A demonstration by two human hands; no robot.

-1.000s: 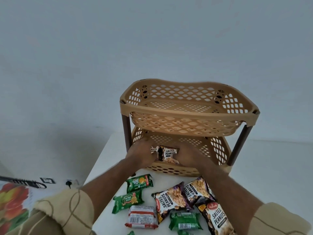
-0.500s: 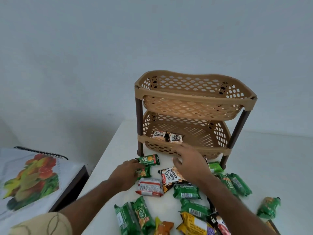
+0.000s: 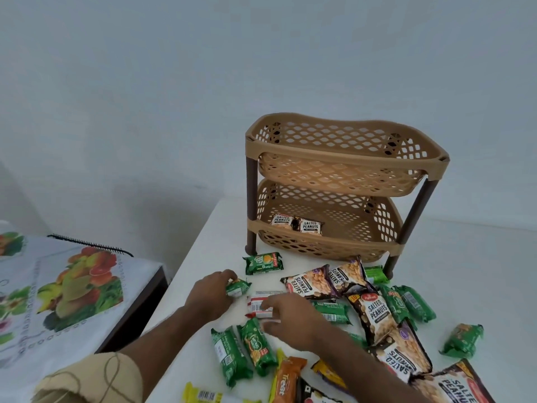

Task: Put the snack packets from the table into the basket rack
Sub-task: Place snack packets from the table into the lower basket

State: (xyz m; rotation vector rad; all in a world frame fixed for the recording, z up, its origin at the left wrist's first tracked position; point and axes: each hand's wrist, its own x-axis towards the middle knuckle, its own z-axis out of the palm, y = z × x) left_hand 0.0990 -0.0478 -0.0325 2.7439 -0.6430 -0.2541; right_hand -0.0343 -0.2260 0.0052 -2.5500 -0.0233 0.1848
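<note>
A tan two-tier basket rack stands at the back of the white table. Two salted peanuts packets lie side by side in its lower tier; the upper tier looks empty. My left hand grips a small green biscuit packet on the table. My right hand hovers over a red and white packet, fingers curled down onto it. Several green biscuit packets and peanut packets lie scattered in front of the rack.
A green packet lies just before the rack's left leg. An orange packet and a yellow one sit near the front edge. To the left stands a lower table with a fruit-print cloth.
Both hands left the peanut packets in the lower tier and drew back to the table. The left hand took a green packet; the right moved left onto the red and white one.
</note>
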